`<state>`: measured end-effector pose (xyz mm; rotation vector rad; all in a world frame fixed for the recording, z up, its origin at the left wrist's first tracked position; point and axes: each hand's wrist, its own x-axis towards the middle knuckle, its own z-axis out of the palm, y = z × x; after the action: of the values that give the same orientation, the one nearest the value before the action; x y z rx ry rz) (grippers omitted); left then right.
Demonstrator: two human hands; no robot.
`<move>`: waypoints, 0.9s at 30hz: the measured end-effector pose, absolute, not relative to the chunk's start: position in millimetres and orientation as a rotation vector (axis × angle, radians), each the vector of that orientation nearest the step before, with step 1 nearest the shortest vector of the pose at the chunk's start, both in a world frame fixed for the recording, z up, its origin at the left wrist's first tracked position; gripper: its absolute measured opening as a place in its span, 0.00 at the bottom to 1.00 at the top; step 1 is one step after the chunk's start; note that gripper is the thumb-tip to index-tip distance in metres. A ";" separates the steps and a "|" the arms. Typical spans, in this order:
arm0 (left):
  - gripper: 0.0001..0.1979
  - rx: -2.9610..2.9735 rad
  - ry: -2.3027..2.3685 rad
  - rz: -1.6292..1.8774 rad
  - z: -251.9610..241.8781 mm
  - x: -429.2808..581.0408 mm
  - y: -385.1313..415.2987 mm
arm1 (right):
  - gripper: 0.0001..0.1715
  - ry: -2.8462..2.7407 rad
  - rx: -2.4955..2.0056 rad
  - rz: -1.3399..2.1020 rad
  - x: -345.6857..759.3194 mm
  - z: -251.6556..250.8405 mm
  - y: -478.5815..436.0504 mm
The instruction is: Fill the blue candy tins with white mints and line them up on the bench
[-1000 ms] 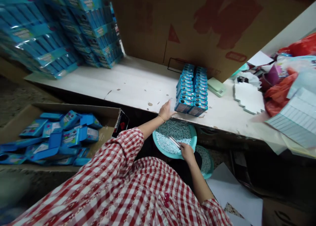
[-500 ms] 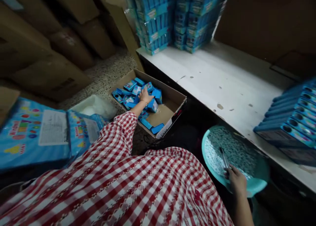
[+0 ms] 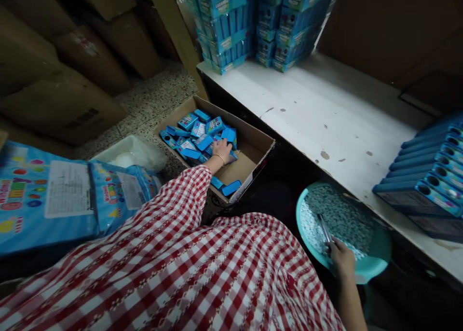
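My left hand (image 3: 222, 151) is inside a shallow cardboard tray (image 3: 251, 128), its fingers closed on a small blue box that it partly hides. Around it lie several loose small blue boxes (image 3: 188, 122), some with flaps up. At the right, a turquoise basin (image 3: 374, 268) holds many small pale pieces (image 3: 338, 208). Over its near rim, my right hand (image 3: 343, 257) grips a slim shiny metal tool (image 3: 324, 228), whose far end reaches over the pieces. Its exact kind is not clear.
A white worktop (image 3: 300, 109) with chipped paint borders the tray and basin. Wrapped stacks of blue boxes (image 3: 226, 29) stand at its back, and a row of blue boxes (image 3: 423, 176) at right. Blue printed packs (image 3: 50, 196) and a plastic bag (image 3: 139, 152) lie left; cartons (image 3: 61, 99) behind.
My left hand has moved right and nearer to me within the tray, and its fingers now close on a small box. My right hand keeps the metal tool over the basin.
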<state>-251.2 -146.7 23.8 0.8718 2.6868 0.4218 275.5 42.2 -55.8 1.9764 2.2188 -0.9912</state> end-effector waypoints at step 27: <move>0.21 1.215 1.335 0.569 115.4 -83.3 -79.7 | 0.21 2.267 1.757 -0.200 289.9 25.8 47.7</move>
<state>-83.3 -79.7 115.4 1.2151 1.3352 0.5694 289.9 47.7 25.8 1.7570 2.2670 -0.1997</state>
